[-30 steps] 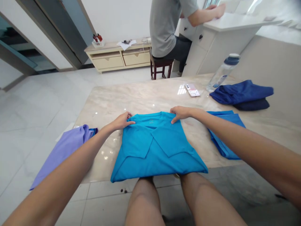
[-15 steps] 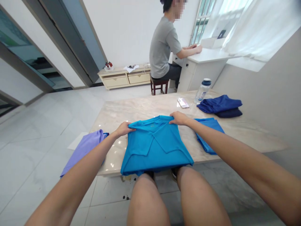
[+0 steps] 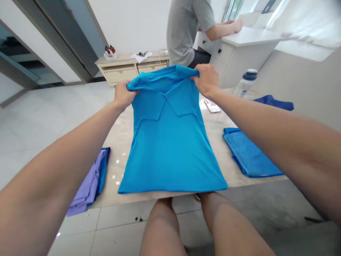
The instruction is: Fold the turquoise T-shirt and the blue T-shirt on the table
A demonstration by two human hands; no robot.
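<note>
A bright blue shirt point(image 3: 174, 153) is stretched between my hands, its sleeves folded inward over the chest. My left hand point(image 3: 124, 95) grips its left shoulder edge, fingers closed on the cloth. At the opposite shoulder, my right hand point(image 3: 208, 80) pinches the fabric, raised above the table point(image 3: 119, 156). The shirt's hem lies along the table's near edge. Beyond my left forearm, purple folded clothes point(image 3: 85, 188) rest at the table's left end, with blue cloth beside them. Partly behind my right forearm is a folded blue garment point(image 3: 253, 154).
A phone point(image 3: 212, 106) and a water bottle point(image 3: 245, 83) stand or lie toward the back right, near dark blue clothing point(image 3: 277, 102). Past the table, a person in a grey shirt point(image 3: 181, 33) sits at a white desk point(image 3: 250, 35). A low cabinet point(image 3: 119, 74) lines the wall.
Both hands have lifted the shirt's shoulders up and away from me. Its body, bunched at the table edge before, is now drawn out straight and flat. The view has tilted downward.
</note>
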